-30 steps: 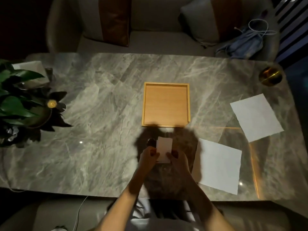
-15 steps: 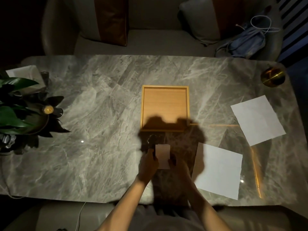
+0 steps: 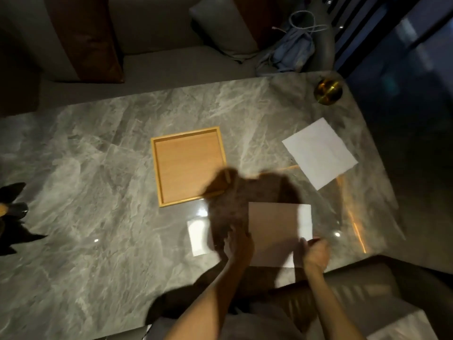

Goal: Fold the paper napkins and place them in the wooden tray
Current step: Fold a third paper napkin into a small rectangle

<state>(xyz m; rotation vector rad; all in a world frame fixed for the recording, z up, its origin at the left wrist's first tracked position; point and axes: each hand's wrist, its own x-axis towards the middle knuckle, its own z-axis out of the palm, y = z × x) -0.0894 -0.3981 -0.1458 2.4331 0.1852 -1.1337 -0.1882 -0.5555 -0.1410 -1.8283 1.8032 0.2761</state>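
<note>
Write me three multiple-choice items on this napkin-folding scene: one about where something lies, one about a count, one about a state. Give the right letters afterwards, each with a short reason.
1. Where does the small folded napkin lie?
A. Inside the wooden tray
B. On the table, near the tray's front edge
C. On the sofa

2. How many unfolded napkins are on the table?
A. Two
B. Four
C. None

3. What is the state of the wooden tray?
A. Stacked full of napkins
B. Turned upside down
C. Empty

Answers:
1 B: the folded napkin rests on the marble table, outside the wooden tray.
2 A: one unfolded napkin lies between the left hand and right hand; a second unfolded napkin lies farther right.
3 C: only bare wood shows inside the tray's rim.
</note>
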